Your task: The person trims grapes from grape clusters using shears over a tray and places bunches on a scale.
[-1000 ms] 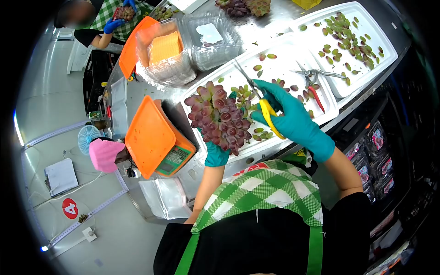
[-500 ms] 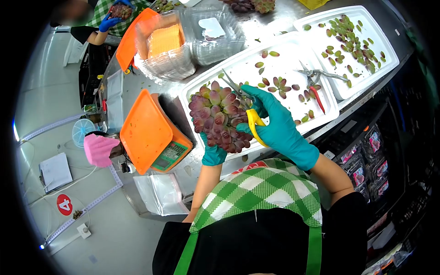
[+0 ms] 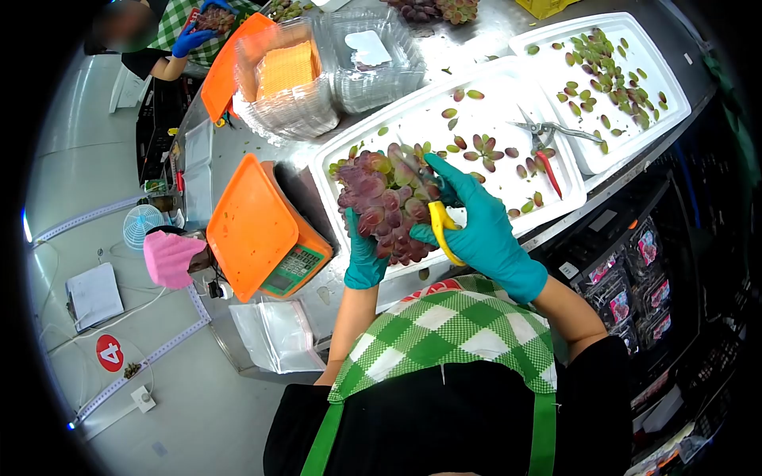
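Note:
A purple-red succulent cluster is held over the near white tray, partly blurred. My left hand, in a teal glove, grips it from below and its left side; some fingers are hidden under the leaves. My right hand, gloved too, is closed round the yellow-handled scissors, whose blades lie against the top right of the cluster. Loose leaves lie in the tray, beside red-handled pruning shears.
Left of the tray stands an orange scale. Behind are clear plastic boxes and more succulents. A second white tray with leaves is at the right. A co-worker with blue gloves holds a plant at the upper left.
The scissors have moved left and down onto the cluster. The cluster has turned in my left hand, which has shifted slightly left. The view has shifted a little.

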A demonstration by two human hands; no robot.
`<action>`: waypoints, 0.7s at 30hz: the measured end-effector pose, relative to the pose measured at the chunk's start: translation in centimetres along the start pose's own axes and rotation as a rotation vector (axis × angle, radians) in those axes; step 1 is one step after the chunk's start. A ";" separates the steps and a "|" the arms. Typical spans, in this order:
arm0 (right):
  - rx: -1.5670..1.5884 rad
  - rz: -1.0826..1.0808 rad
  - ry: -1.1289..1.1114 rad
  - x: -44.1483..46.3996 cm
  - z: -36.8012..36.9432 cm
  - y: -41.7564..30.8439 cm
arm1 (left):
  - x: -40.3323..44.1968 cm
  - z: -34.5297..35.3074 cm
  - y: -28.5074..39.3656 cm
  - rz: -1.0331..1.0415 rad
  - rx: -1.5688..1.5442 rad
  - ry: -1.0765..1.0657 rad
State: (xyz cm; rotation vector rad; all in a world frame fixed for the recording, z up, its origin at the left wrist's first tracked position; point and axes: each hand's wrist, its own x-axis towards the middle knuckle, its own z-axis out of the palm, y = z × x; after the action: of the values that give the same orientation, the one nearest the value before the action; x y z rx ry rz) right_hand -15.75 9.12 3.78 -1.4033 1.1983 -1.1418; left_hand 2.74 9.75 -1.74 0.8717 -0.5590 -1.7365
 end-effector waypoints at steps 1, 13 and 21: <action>-0.022 -0.034 0.006 -0.1 0.0 0.2 | -0.1 0.1 -0.1 0.020 0.081 0.005; 0.312 0.215 0.125 -0.7 0.4 3.3 | 0.3 0.8 -0.6 -0.026 -0.140 0.007; 0.433 0.298 -0.012 -1.0 0.7 3.2 | 0.6 3.2 0.9 -0.097 -0.002 0.153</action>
State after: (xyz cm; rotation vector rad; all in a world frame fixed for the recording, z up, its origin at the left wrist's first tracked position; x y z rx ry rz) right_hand -15.52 9.93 0.41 -0.8721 1.0326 -1.0968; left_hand 0.64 8.77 0.75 1.0352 -0.4193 -1.7387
